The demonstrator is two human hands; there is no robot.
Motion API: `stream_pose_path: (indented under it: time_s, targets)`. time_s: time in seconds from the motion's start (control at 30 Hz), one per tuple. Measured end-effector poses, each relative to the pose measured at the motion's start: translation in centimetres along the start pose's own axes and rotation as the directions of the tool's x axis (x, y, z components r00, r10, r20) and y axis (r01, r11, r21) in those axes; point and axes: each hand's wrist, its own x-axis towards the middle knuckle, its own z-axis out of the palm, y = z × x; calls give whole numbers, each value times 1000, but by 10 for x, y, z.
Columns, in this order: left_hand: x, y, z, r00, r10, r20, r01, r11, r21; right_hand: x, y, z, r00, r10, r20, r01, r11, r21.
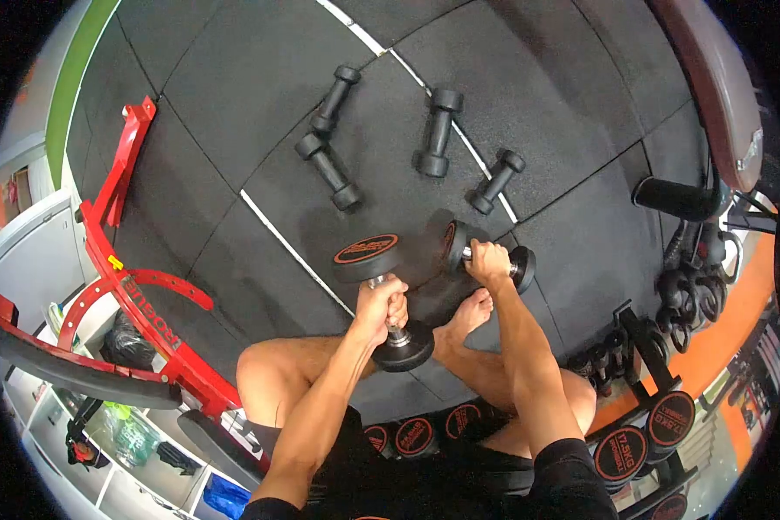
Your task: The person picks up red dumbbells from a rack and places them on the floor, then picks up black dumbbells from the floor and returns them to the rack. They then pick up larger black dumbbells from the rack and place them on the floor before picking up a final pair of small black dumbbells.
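My left hand (381, 305) is closed around the chrome handle of a large round-headed dumbbell (367, 257), black with orange lettering on its end, tilted with one head up and the other near my shin. On the right, my right hand (490, 261) grips the handle of a second black round-headed dumbbell (523, 268), its other head showing an orange ring. Beyond my hands, several smaller all-black dumbbells lie on the floor: one at the upper left (335, 97), one below it (328, 171), a bigger one (439, 134) and a short one (497, 181).
Black rubber tiles (260, 113) with white lines cover the floor. A red machine frame (169, 347) stands at left beside white shelves (139, 485). At right are a padded bench (721, 95), kettlebells (692, 295) and a rack holding round dumbbells (620, 452). My bare foot (471, 314) rests between the dumbbells.
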Motion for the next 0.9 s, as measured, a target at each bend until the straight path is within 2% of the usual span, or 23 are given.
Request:
stream_pose_path:
  time_s: [0.17, 0.27, 0.4, 0.43, 0.53, 0.6, 0.7, 0.9]
  targets:
    - [40, 7, -10, 1000, 21, -24, -22, 999, -37, 22, 2, 20, 1000, 16, -18, -15, 998, 65]
    - [64, 14, -13, 998, 32, -50, -34, 999, -38, 22, 1, 19, 998, 54, 23, -56, 996, 74]
    - [98, 34, -8, 992, 77, -99, -71, 996, 62, 24, 1, 14, 999, 44, 15, -45, 996, 75]
    - [108, 41, -6, 990, 91, -109, -81, 992, 92, 25, 1, 15, 998, 29, -48, -26, 998, 59]
    - [133, 61, 1, 983, 152, -108, -133, 977, 166, 22, 0, 8, 1000, 23, 16, -24, 998, 52]
    - [155, 77, 2, 985, 130, -110, -105, 973, 207, 24, 1, 14, 1000, 18, -7, -17, 999, 44]
    - [184, 101, 18, 976, 179, -121, -135, 943, 305, 24, 2, 18, 1000, 13, -17, -12, 999, 49]
    - [231, 123, 34, 962, 246, -122, -189, 915, 356, 23, 6, 26, 998, -27, -51, 29, 999, 42]
